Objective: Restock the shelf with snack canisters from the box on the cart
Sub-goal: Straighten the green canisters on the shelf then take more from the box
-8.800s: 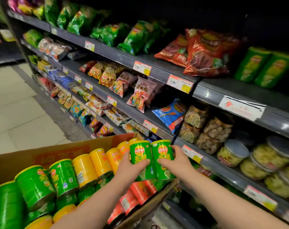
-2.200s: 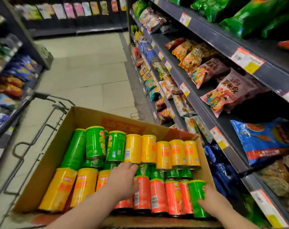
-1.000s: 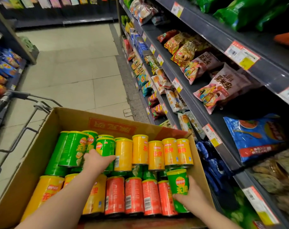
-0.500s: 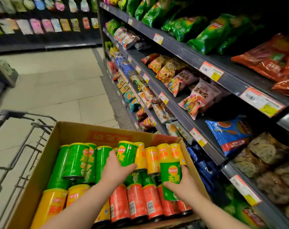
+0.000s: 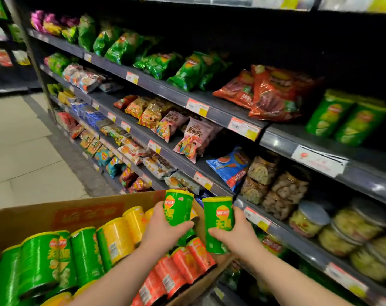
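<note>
Each hand carries one tube, held above the open cardboard box (image 5: pixel 55 217) at the near left. The left hand (image 5: pixel 163 230) wraps fingers and thumb round the lower half of the first green canister (image 5: pixel 178 206). The right hand (image 5: pixel 238 230) grips the second green canister (image 5: pixel 218 221) the same way, just beside the first but apart from it. Gripped low and roughly upright, lids up and labels outward, they are, I judge, ready to be set down standing. Both are smooth, glossy cylinders with a printed wrap and a paler rim on top, seemingly stiff enough for a firm one-handed hold. The rest lie on their sides in rows in the box: green canisters (image 5: pixel 44 261) at the near left, yellow canisters (image 5: pixel 119 237) further back and red canisters (image 5: pixel 187 261) below the hands, their round walls nested together. The likely destination is the dark metal shelf (image 5: pixel 320 140) at the far right, where shelved green canisters (image 5: pixel 346 115) stand beside crinkly red bags (image 5: pixel 273 93). Soft foil packs fill the ledges further left.
</note>
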A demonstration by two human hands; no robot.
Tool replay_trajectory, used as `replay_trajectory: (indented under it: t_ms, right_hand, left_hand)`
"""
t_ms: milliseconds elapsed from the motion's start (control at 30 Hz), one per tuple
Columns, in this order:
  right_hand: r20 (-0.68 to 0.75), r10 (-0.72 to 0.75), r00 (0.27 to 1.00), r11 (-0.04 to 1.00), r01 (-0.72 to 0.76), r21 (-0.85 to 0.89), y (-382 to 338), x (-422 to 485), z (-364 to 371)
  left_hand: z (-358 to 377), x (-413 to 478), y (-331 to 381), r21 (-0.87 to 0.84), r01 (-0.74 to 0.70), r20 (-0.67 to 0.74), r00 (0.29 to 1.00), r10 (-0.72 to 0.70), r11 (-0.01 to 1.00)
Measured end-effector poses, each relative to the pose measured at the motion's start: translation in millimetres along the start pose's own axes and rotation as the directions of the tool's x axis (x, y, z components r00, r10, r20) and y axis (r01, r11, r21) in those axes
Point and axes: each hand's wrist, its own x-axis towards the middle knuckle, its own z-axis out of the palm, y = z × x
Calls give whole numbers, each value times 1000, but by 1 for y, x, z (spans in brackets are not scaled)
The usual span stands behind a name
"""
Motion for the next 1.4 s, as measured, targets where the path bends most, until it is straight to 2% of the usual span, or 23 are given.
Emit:
replay_trajectory:
  t_ms: [167, 300, 567, 800, 1067, 1267, 1400]
  right_hand:
    - [-138, 10, 990, 996, 2, 89, -3, -25, -40]
    - [-270, -8, 963, 998, 26, 63, -9, -37, -80]
    - [-433, -48, 900, 996, 78, 52, -21, -38, -153]
    - [-537, -107, 837, 987, 156, 47, -24, -26, -220]
    - [-658, -112, 745, 986, 165, 19, -16, 0, -286]
    - [-720, -57, 692, 989, 140, 56, -6, 26, -318]
    - [-718, -36, 695, 994, 101, 47, -3, 40, -328]
  left_hand:
    - [22, -7, 39, -79, -62, 87, 994, 69, 995]
    - [36, -10, 73, -186, -106, 163, 977, 137, 977]
    - [62, -3, 140, -282, -241, 257, 914, 315, 929]
    - [93, 7, 211, -351, -354, 234, 863, 447, 867]
    - [135, 21, 284, -385, -459, 227, 794, 564, 801]
    - [169, 42, 317, -350, -527, 200, 766, 611, 775]
    - [186, 57, 332, -279, -547, 203, 769, 606, 789]
